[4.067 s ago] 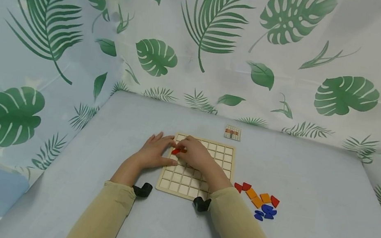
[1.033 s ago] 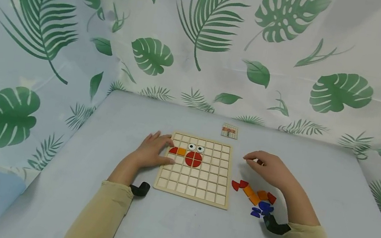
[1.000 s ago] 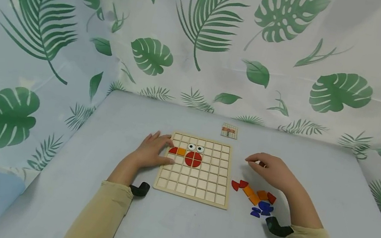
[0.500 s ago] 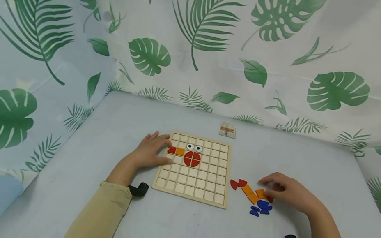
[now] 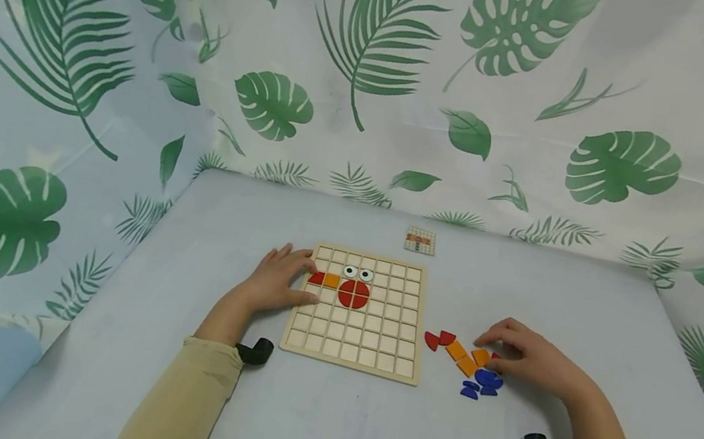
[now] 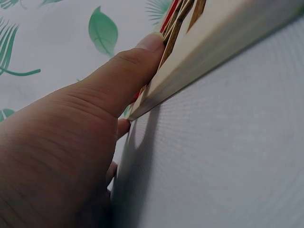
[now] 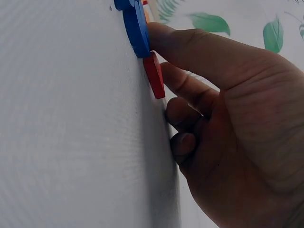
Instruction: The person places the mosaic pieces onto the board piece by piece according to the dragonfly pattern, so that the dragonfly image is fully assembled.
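Note:
A square wooden grid board lies on the table; two eye tiles, a red disc of quarter pieces, an orange square and a red quarter tile sit in its cells. My left hand rests at its left side, the thumb lying on the frame. On the right, my right hand is low over the loose tiles, its thumb and index finger apart around an orange tile. In the right wrist view a red tile is under the fingers, beside blue pieces.
Between board and right hand lie loose red tiles, orange squares and several blue pieces. A small pattern card lies behind the board. Leaf-print cloth hangs along the back and left.
My right hand has left the board, where a red and an orange tile now show at the left, and moved right and down to the loose tiles. My left hand stays put.

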Demonstrator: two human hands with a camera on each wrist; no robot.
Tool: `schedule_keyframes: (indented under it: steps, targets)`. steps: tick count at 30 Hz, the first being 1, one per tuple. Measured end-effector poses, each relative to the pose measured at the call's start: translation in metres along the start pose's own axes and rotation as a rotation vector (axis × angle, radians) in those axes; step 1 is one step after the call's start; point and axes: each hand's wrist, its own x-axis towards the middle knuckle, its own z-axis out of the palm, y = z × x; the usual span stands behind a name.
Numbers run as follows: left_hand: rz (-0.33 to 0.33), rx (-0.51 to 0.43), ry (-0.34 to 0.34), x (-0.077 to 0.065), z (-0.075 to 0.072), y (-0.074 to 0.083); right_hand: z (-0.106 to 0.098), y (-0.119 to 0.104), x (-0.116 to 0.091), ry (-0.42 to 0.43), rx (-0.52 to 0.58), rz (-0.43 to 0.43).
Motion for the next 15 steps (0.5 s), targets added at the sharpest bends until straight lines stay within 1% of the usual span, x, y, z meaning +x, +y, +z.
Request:
schedule_keyframes:
  steps: [3,8,15]
  targets:
    - [0.000,-0.006,-0.005,-0.0005,-0.0005,0.0001,0.0009,-0.0008,0.0010,0.031,-0.009,0.013]
    - [0.009,-0.011,-0.004,-0.0008,-0.0006,0.0000,0.0032,-0.0021,0.0024,0.049,-0.029,0.038]
    - [0.009,-0.003,-0.001,-0.0009,0.0004,-0.0007,0.0069,-0.0019,0.0042,0.077,-0.062,0.017]
